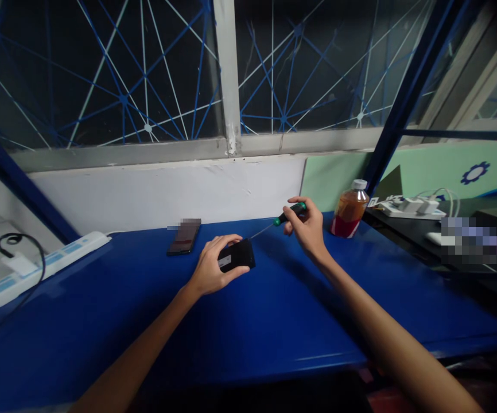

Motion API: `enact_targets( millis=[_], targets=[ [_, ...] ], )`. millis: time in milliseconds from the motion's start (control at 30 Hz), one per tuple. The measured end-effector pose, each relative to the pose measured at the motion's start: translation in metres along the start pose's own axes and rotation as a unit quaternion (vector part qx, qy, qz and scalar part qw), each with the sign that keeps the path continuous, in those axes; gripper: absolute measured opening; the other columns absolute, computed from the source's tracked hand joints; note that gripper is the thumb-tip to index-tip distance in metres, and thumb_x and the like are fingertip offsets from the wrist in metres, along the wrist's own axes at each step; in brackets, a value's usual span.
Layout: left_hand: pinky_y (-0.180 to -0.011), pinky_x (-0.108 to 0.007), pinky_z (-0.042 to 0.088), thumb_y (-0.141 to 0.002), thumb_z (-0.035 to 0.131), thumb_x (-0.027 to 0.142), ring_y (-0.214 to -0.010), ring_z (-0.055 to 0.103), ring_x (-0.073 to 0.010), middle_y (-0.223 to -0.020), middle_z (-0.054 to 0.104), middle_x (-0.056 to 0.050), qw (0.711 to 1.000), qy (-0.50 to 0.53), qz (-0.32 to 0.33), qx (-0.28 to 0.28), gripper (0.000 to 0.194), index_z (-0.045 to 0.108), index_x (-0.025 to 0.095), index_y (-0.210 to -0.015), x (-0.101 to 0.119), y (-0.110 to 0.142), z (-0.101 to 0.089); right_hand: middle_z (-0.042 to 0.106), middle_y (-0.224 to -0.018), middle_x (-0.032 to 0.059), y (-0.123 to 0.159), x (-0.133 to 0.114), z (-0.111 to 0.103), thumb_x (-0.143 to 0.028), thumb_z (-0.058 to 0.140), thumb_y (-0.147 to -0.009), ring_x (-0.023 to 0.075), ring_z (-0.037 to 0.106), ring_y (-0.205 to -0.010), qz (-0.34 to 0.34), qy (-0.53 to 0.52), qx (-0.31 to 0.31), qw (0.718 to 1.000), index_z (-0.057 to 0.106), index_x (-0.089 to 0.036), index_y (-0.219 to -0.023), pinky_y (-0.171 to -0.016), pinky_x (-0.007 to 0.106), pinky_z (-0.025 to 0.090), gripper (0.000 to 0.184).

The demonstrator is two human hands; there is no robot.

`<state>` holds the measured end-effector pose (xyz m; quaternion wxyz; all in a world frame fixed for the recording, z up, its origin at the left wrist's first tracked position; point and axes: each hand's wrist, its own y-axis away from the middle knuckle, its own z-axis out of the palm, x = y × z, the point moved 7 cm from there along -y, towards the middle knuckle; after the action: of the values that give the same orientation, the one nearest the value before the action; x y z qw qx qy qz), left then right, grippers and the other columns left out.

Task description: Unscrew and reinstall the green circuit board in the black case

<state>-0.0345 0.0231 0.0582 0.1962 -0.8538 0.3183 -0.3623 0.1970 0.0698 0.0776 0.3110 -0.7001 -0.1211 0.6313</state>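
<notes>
My left hand (213, 265) is closed around a small black box-shaped device (240, 254) with a pale label on its face, held by its long sides just over the blue table. In my right hand (307, 228) is a screwdriver (290, 213) with a black and green handle, gripped between thumb and fingers. Its thin shaft slants down to the left, and the tip is at the device's upper right edge. Whether the tip touches the device or sits in a screw, I cannot tell.
A dark smartphone (185, 237) lies behind my left hand on the blue table (248, 327). A bottle of amber drink (350, 209) stands at the back right. One white power strip (46, 269) runs along the left edge, another (412, 209) sits on the dark surface at right.
</notes>
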Motion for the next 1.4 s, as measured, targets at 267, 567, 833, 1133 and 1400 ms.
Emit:
enact_targets(
  millis=[267,567,833,1133,1400],
  targets=[
    [-0.092,-0.049,0.043,-0.073,0.071,0.04,-0.102,0.057,-0.0279,-0.112,0.061,-0.008,1.0,0.007,-0.003,0.005,0.051,0.053,0.025,-0.119,-0.001,0.0,-0.001,0.051,-0.05,-0.006,-0.002,0.007,0.003,-0.044,0.045,-0.09,0.0127,0.055,-0.039,0.016,-0.041,-0.019,0.999,0.049,-0.022,-0.102,-0.04,0.025,0.041,0.026],
    [-0.091,-0.049,0.044,-0.073,0.071,0.04,-0.102,0.057,-0.0284,-0.111,0.061,-0.009,1.0,0.01,0.002,0.002,0.051,0.053,0.025,-0.119,0.001,0.0,0.0,0.047,-0.045,-0.0076,0.001,0.0,0.0,-0.046,0.054,-0.086,0.0126,0.053,-0.038,0.0,0.006,0.005,1.0,0.051,-0.023,-0.102,-0.044,0.027,0.045,0.028],
    [-0.091,-0.048,0.043,-0.073,0.071,0.041,-0.103,0.057,-0.0279,-0.111,0.062,-0.008,1.0,-0.001,0.005,-0.001,0.052,0.053,0.024,-0.118,0.001,-0.001,0.0,0.055,-0.052,-0.0054,-0.003,0.008,0.003,-0.036,0.051,-0.086,0.0135,0.058,-0.042,0.013,-0.039,-0.026,0.999,0.047,-0.023,-0.106,-0.04,0.024,0.042,0.024],
    [-0.089,-0.049,0.042,-0.073,0.071,0.042,-0.1,0.058,-0.0281,-0.109,0.063,-0.007,0.999,-0.037,0.015,-0.025,0.05,0.053,0.026,-0.117,-0.001,0.0,0.01,0.052,-0.049,-0.006,-0.005,0.023,0.0,-0.046,0.062,-0.08,0.0124,0.056,-0.038,0.031,0.022,-0.01,0.999,0.054,-0.02,-0.092,-0.038,0.024,0.044,0.03],
    [-0.087,-0.046,0.042,-0.074,0.07,0.043,-0.1,0.057,-0.0276,-0.109,0.063,-0.007,0.998,-0.059,0.015,-0.024,0.048,0.053,0.025,-0.116,-0.004,0.0,0.01,0.062,-0.061,-0.0022,-0.008,0.038,0.008,-0.042,0.071,-0.07,0.0176,0.064,-0.048,0.129,-0.068,-0.067,0.987,0.049,-0.02,-0.092,-0.037,0.025,0.047,0.039]
  ],
)
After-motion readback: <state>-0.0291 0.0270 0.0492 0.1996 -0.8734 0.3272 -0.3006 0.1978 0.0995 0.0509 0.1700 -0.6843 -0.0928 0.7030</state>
